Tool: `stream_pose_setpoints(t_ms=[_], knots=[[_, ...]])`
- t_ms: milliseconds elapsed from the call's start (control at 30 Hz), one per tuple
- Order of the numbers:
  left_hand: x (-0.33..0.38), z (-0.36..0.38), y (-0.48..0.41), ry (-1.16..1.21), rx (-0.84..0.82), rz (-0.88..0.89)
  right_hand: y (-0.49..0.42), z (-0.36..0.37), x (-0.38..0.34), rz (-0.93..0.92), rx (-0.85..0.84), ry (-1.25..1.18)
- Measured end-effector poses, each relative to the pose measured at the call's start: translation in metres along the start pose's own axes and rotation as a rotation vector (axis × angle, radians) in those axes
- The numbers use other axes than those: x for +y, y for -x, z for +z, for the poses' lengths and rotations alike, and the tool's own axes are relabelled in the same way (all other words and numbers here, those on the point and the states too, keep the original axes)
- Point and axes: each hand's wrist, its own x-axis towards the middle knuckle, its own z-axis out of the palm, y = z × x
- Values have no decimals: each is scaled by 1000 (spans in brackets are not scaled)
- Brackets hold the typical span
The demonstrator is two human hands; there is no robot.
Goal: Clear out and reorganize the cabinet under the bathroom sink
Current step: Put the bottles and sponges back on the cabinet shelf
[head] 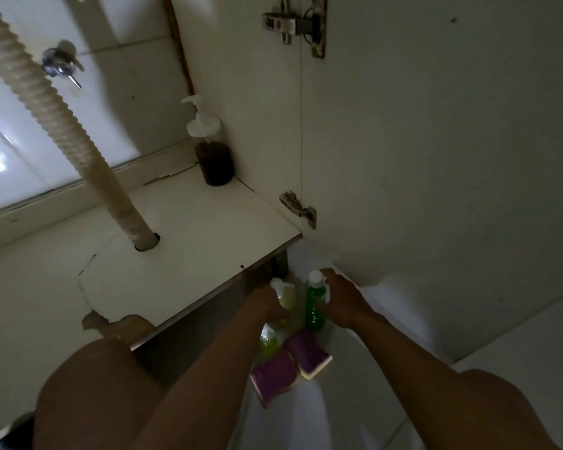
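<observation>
The cabinet floor [182,254] under the sink is white, with a dark pump bottle [213,154] standing in its back right corner. On the tiled floor in front of it, my left hand [265,302] grips a pale yellow bottle [285,292] with a white cap. My right hand [342,298] grips a green bottle [314,303] with a white cap, right beside the yellow one. A yellow-green bottle [270,339] lies just below my left hand. Two purple sponges [291,363] with yellow undersides lie next to it.
A ribbed drain hose [65,131] runs down through a hole in the cabinet floor. A metal valve [61,64] sticks out of the tiled back wall. The open cabinet door [436,141] with two hinges stands at right. My knees fill the bottom of the view.
</observation>
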Motion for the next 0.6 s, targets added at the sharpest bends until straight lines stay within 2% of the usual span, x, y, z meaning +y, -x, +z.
stream_pose_setpoints(t_ms=[200,333,600], knots=[[-12,22,-29,66,109,9,-17,14,10,41,-14,-46],[-12,25,-23,-3,276,23,-23,28,15,87,35,-113],[-9,25,-29,4,272,-6,-30,32,17,95,30,-50]])
